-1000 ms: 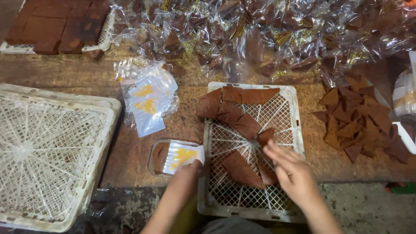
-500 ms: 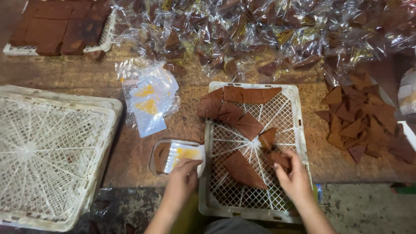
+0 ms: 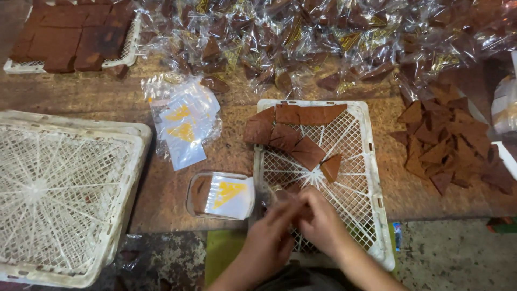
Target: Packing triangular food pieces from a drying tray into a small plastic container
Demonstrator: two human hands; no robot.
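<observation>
My left hand (image 3: 269, 234) and my right hand (image 3: 326, 226) meet over the near end of a white lattice tray (image 3: 372, 161). Between their fingertips are a brown triangular piece (image 3: 294, 189) and a small clear bag (image 3: 276, 195). The left fingers pinch the bag and the right fingers hold the piece at its mouth. My hands hide most of both. Several more brown triangular pieces (image 3: 291, 134) lie at the far end of the tray. A bagged piece with a yellow print (image 3: 222, 195) rests on the wooden table just left of the tray.
A stack of empty clear bags (image 3: 183, 126) lies left of the tray. A large empty white lattice tray (image 3: 54, 188) fills the left side. Unwrapped brown triangles (image 3: 452, 145) are piled at right, wrapped ones (image 3: 323, 43) along the back. A tray of brown slab (image 3: 70, 37) sits far left.
My left hand left the bagged piece on the table and moved right. My right hand moved left with a brown piece. Both hands now meet at the tray's near end.
</observation>
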